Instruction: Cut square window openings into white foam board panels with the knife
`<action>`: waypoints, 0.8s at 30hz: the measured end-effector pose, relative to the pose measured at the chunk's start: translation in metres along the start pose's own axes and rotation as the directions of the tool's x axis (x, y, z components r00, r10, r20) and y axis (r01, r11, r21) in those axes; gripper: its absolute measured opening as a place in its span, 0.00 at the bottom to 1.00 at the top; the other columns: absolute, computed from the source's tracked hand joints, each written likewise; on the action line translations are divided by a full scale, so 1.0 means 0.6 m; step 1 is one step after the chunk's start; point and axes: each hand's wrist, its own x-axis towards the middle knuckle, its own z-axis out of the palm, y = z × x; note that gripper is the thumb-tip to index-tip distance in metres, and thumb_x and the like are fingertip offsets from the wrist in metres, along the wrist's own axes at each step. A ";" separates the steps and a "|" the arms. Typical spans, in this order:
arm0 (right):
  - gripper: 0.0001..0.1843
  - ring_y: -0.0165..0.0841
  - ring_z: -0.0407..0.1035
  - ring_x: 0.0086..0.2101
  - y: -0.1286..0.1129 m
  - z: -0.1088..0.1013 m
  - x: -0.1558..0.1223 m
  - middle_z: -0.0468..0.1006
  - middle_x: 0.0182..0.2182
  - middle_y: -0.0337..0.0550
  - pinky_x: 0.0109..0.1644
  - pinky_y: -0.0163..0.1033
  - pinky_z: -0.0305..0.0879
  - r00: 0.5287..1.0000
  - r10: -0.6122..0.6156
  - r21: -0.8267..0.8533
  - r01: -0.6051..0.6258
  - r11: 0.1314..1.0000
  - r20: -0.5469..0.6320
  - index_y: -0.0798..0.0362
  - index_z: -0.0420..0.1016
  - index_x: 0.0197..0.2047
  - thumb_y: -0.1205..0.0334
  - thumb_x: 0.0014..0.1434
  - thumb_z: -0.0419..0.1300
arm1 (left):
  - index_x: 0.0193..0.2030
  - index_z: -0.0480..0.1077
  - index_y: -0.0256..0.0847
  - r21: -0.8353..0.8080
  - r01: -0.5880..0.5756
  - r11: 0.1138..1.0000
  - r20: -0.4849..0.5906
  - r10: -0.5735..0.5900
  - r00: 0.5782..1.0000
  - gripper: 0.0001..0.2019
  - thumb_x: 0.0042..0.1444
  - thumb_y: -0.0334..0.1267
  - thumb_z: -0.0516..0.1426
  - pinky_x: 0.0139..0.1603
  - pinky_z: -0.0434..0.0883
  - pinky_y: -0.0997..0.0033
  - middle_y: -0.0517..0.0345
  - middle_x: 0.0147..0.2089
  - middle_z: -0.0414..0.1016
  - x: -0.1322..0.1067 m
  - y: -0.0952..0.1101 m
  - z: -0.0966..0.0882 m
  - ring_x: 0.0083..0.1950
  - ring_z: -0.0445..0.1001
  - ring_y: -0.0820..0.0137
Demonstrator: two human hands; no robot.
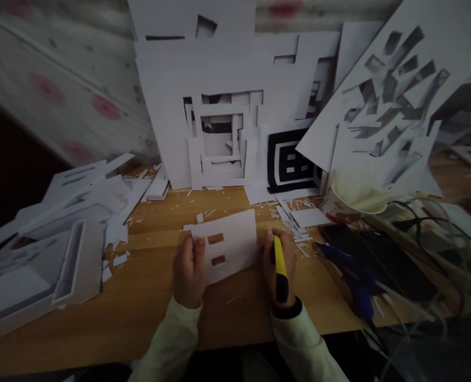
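Note:
My left hand [189,271] grips the left edge of a small white board [237,244], its thumb on top. Two rectangular holes are cut through the board's left half, and wood shows through them. In my right hand [287,260] is a yellow and black utility knife [280,268], its handle pointing back toward me. The hand is closed around it just right of the board. I cannot make out the blade. Small white scraps [192,226] lie just behind the board.
Tall white sheets with cut-outs [163,106] lean at the back, beside a black printed pattern [277,159]. Cut pieces and a white tray [79,265] stand left. On the right are a paper tub [339,204], phones [398,265], a blue glue gun [360,297] and tangled cables.

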 end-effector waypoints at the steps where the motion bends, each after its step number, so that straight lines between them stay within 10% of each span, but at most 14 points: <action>1: 0.22 0.38 0.70 0.29 -0.005 -0.003 -0.002 0.76 0.27 0.42 0.37 0.44 0.65 1.000 0.009 0.021 -0.009 1.000 0.014 0.52 0.73 0.41 0.42 0.67 0.52 | 0.28 0.62 0.44 0.049 -0.019 0.999 -0.019 0.020 1.000 0.17 0.66 0.49 0.51 0.23 0.59 0.74 0.65 0.20 0.67 0.017 -0.001 -0.009 0.21 0.66 0.72; 8: 0.22 0.41 0.74 0.39 -0.021 -0.018 -0.016 0.80 0.38 0.48 0.45 0.46 0.69 0.999 -0.045 0.184 0.043 0.982 0.005 0.52 0.76 0.45 0.45 0.69 0.49 | 0.36 0.67 0.45 0.235 -0.208 0.950 0.297 0.133 0.945 0.13 0.65 0.48 0.48 0.27 0.58 0.70 0.58 0.25 0.73 0.135 -0.038 -0.020 0.26 0.72 0.65; 14: 0.17 0.38 0.74 0.31 -0.011 -0.007 -0.038 0.81 0.30 0.46 0.34 0.42 0.70 0.991 -0.068 0.186 0.089 0.979 -0.118 0.54 0.75 0.36 0.46 0.60 0.61 | 0.34 0.72 0.42 0.258 -0.285 0.923 0.755 -0.009 0.656 0.19 0.67 0.50 0.48 0.31 0.59 0.70 0.58 0.28 0.75 0.133 -0.064 0.048 0.31 0.73 0.66; 24: 0.11 0.33 0.73 0.21 -0.011 0.004 -0.051 0.79 0.22 0.40 0.24 0.35 0.68 0.953 -0.144 0.005 0.148 0.989 0.265 0.52 0.75 0.32 0.52 0.60 0.61 | 0.30 0.75 0.40 0.133 -0.197 0.971 0.832 -0.001 0.555 0.22 0.65 0.54 0.52 0.31 0.54 0.71 0.61 0.27 0.71 0.134 -0.080 0.075 0.29 0.66 0.72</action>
